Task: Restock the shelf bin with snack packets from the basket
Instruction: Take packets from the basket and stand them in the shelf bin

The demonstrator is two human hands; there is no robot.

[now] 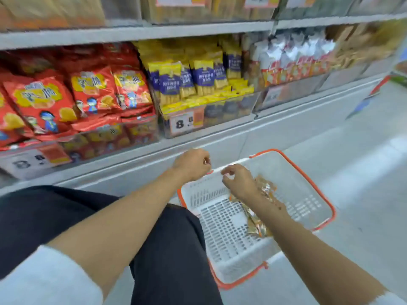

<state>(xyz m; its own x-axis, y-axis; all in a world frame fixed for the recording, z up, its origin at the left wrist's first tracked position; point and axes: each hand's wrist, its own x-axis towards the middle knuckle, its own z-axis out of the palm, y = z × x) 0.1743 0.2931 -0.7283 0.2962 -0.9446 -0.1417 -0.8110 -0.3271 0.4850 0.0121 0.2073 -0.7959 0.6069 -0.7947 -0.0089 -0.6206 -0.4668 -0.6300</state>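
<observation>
Two clear-fronted shelf bins stood across the upper frame: red snack bags point(44, 102) at left, yellow-and-purple packs point(189, 82) at centre, with a price tag point(182, 123) on the front. At centre, the left hand point(191, 165) had its fingers curled round the end of the white handle point(233, 165). Just right of it, the right hand point(239, 182) hung over the basket point(326, 208), fingers loosely bent; whether they pinched anything could not be told. Orange-gold snack packets point(265, 188) lay inside the basket, lower right.

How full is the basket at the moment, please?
Nearly empty: the basket holds only a few orange packets along the right of its slotted white floor, most of which shows bare.
</observation>
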